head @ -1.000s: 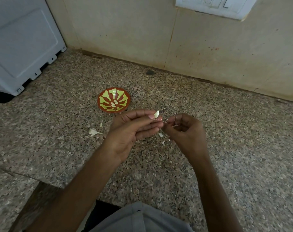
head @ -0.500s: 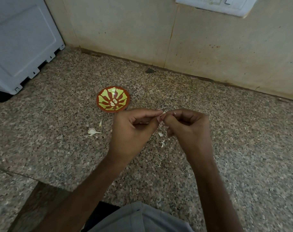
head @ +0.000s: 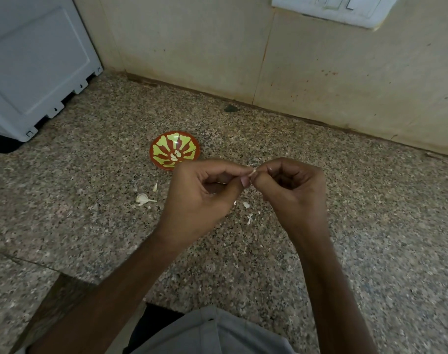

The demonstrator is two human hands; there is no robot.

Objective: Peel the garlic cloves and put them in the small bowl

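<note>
Pinching one garlic clove (head: 253, 172) between their curled fingertips, the left hand (head: 205, 198) and right hand (head: 294, 190) meet above the table (head: 371, 226). Only a pale sliver of the clove shows, so its long axis cannot be told. The small bowl (head: 152, 149) lies just beyond the left hand and to its left, so that hand looks better placed for the drop.

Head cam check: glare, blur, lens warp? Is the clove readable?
Head view: dim, even light, only soft shadows; one small glare spot inside the small bowl; the wall-counter seam bows from the wide lens; no motion blur on the left hand or right hand; the garlic clove they pinch shows only as a tiny pale sliver.
</note>
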